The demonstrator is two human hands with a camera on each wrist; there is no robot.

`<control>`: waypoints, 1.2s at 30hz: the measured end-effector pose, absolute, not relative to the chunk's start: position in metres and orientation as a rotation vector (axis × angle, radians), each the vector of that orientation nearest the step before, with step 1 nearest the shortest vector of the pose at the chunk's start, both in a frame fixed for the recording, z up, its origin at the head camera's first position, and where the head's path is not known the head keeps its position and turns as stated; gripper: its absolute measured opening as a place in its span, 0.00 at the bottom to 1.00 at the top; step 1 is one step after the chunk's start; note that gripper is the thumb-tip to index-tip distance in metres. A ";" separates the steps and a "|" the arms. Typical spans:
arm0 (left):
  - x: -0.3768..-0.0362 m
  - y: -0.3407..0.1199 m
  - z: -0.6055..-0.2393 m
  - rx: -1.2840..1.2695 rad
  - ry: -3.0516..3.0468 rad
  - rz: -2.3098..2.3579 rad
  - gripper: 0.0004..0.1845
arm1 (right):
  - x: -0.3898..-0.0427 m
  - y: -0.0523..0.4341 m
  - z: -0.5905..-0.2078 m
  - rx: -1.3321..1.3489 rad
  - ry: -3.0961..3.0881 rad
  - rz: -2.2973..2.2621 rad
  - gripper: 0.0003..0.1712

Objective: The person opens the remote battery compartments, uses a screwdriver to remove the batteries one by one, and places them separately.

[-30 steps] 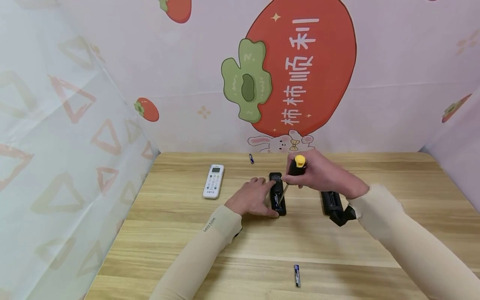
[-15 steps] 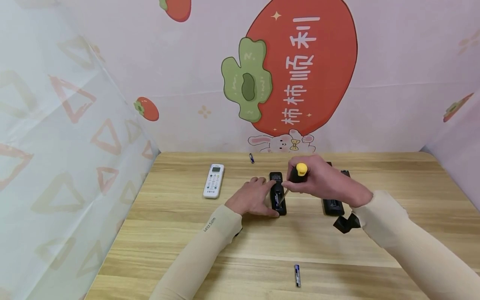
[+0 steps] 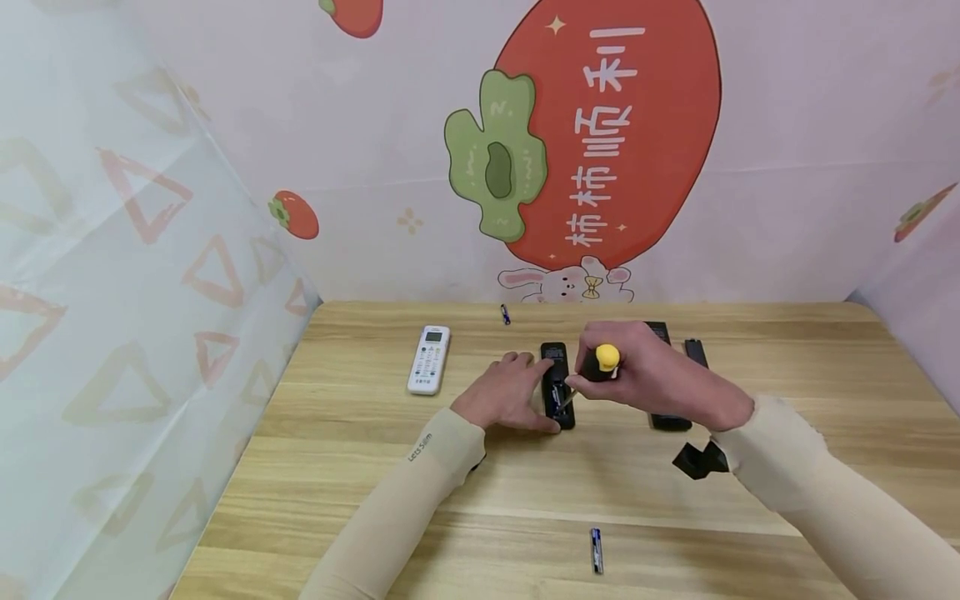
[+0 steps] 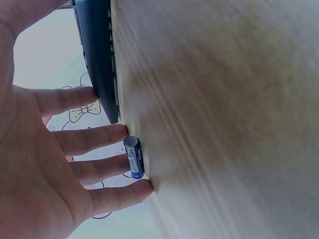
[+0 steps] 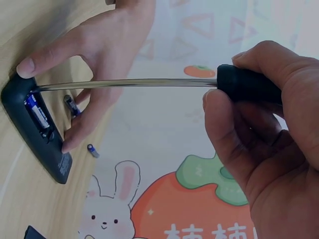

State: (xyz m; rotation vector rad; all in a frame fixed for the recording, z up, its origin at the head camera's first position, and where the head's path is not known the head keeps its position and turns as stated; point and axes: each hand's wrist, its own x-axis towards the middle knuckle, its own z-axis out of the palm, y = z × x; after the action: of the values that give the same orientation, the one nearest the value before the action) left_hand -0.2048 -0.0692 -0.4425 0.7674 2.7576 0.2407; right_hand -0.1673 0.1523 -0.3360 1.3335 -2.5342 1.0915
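Observation:
A black remote control (image 3: 556,354) lies back side up on the table, its battery compartment uncovered. One blue battery (image 5: 37,110) shows inside the compartment. My left hand (image 3: 506,396) holds the remote between thumb, at its near end, and index finger, on its left edge; the other fingers are spread on the table. Beside those fingers is a loose blue battery (image 4: 133,157), hidden in the head view. My right hand (image 3: 626,367) grips a screwdriver (image 5: 149,83) by its black handle with a yellow end. The screwdriver's tip is in the compartment's near end, by the battery.
A white remote control (image 3: 428,360) lies at left. Single batteries lie at the back (image 3: 505,314) and near the front (image 3: 596,551) of the table. Two more dark objects, one a remote control (image 3: 670,422) and one a narrow bar (image 3: 696,352), lie right, partly behind my right arm.
My right hand has come slightly toward me and to the right, tilting the screwdriver's handle lower while its tip stays in the compartment. My left hand and the remote keep their place.

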 end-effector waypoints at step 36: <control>-0.207 -0.068 -0.444 0.780 2.768 0.197 0.55 | -0.166 0.160 -0.335 1.372 -2.481 1.132 0.17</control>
State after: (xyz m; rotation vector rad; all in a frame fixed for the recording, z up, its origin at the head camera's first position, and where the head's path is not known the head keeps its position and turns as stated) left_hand -0.2068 -0.0683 -0.4438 0.7800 2.7681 0.1971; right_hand -0.1663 0.1597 -0.3347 1.3722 -2.4806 1.1318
